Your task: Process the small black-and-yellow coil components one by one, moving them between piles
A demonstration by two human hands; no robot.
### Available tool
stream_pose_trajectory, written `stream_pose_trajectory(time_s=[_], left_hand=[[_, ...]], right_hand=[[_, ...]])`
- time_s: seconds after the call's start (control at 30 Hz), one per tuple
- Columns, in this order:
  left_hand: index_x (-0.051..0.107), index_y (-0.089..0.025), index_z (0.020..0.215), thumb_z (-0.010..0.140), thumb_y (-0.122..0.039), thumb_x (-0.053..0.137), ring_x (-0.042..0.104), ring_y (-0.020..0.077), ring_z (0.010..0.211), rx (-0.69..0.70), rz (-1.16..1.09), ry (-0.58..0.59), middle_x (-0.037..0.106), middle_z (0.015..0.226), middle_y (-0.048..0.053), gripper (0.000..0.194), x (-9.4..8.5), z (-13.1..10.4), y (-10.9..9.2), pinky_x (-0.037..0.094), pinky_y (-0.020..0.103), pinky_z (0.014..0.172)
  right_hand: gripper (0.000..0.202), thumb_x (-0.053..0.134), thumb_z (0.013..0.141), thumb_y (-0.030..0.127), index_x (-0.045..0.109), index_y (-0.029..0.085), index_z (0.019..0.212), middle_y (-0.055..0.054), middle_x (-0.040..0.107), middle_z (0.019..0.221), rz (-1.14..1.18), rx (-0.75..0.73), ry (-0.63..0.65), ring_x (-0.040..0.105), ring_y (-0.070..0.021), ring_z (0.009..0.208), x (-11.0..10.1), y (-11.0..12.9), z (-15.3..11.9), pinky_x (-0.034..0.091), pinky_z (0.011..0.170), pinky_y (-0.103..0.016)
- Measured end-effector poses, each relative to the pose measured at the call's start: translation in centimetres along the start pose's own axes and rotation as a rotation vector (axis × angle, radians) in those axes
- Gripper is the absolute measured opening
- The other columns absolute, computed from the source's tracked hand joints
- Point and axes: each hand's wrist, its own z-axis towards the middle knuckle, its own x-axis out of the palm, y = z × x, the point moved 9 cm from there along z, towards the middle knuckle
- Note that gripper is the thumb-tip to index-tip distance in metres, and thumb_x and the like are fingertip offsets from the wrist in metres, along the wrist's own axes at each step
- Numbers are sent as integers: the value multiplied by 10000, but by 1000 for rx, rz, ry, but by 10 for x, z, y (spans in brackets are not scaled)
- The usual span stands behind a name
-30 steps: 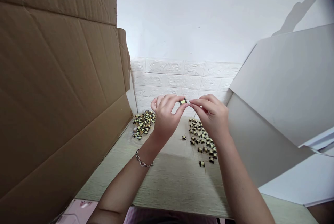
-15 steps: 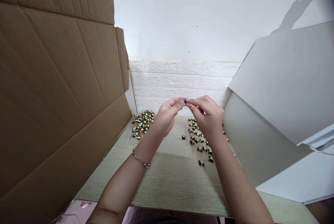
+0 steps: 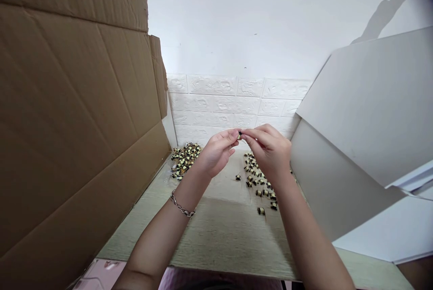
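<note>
A small black and yellow wound part is held up between both hands, above the far part of the table. My left hand pinches it from the left with thumb and forefinger. From the right, the thumb and forefinger of my right hand close on its other side, where a thin wire shows. A heap of similar parts lies at the back left. More of them are spread on the right, partly behind my right forearm, and a single one sits between the two groups.
A tall brown cardboard sheet walls off the left side. White panels stand on the right. Behind the pale wooden table rises a white brick-patterned wall.
The held part has turned a little and more of its yellow side shows. My left hand's lower fingers have loosened and shifted slightly. My right hand has moved only a little.
</note>
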Motion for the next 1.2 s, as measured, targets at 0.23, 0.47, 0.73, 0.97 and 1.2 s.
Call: stream_pose_trajectory(time_s=[0.23, 0.47, 0.73, 0.97, 1.2], left_hand=[[599, -181, 749, 747, -326, 550, 396, 85, 739, 4, 32, 15, 507, 765, -8, 153, 1, 1, 1, 268, 225, 718], [600, -184, 753, 734, -334, 564, 386, 77, 722, 12, 33, 25, 505, 752, -21, 155, 0, 2, 4, 267, 228, 736], [602, -166, 739, 740, -320, 564, 398, 74, 737, -14, 10, 4, 512, 762, -14, 158, -1, 4, 7, 269, 224, 755], [618, -163, 841, 745, -339, 556, 429, 70, 731, 59, 71, 43, 532, 782, 4, 210, -3, 7, 1, 309, 212, 725], [602, -202, 858, 650, -325, 656, 490, 102, 798, 449, 355, -122, 573, 836, 7, 247, -11, -2, -36, 365, 238, 752]], right_hand=[[129, 528, 769, 196, 640, 241, 815, 14, 604, 717, -15, -23, 54, 564, -82, 647, 1, 2, 1, 431, 558, -198], [102, 546, 758, 190, 638, 222, 791, 13, 592, 705, -20, -42, 101, 554, -75, 644, 3, 1, 3, 428, 571, -184], [113, 520, 776, 196, 628, 211, 803, 5, 593, 712, -96, -69, 152, 556, -76, 647, 7, 2, 2, 425, 565, -180], [90, 556, 747, 182, 641, 206, 764, 5, 616, 702, 31, -20, 123, 552, -76, 631, 2, 0, 5, 424, 554, -189], [74, 568, 736, 219, 638, 212, 760, 13, 605, 662, 182, 109, 80, 495, -75, 558, -17, -5, 9, 394, 517, -216]])
